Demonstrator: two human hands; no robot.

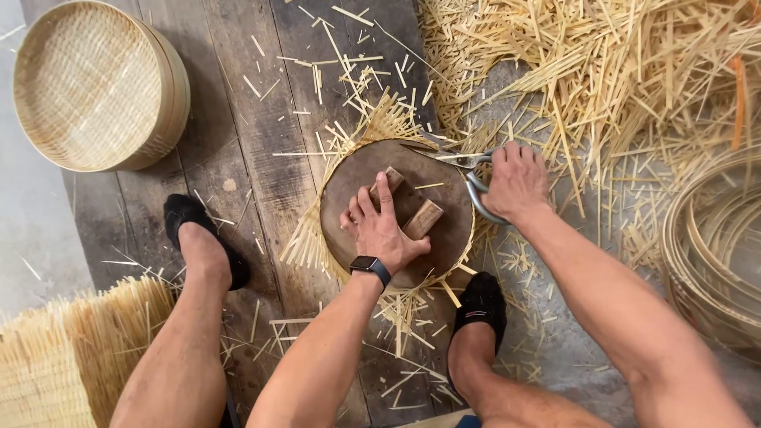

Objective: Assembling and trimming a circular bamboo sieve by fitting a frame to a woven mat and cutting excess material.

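Observation:
My left hand (380, 226), with a dark watch on the wrist, presses down on a wooden block handle (422, 218) fixed to a round brown wooden disc (357, 178). The disc lies on a woven bamboo mat whose loose strip ends (305, 238) stick out around its edge. My right hand (515, 181) grips metal shears (468, 162) at the disc's upper right rim, blades pointing left along the edge.
A round bamboo steamer basket (95, 83) lies at the upper left on the wooden planks. Heaps of cut bamboo strips (618, 71) cover the upper right. Bamboo hoops (713, 246) are stacked at the right. A woven mat (55, 357) is at the lower left. My feet in black socks flank the disc.

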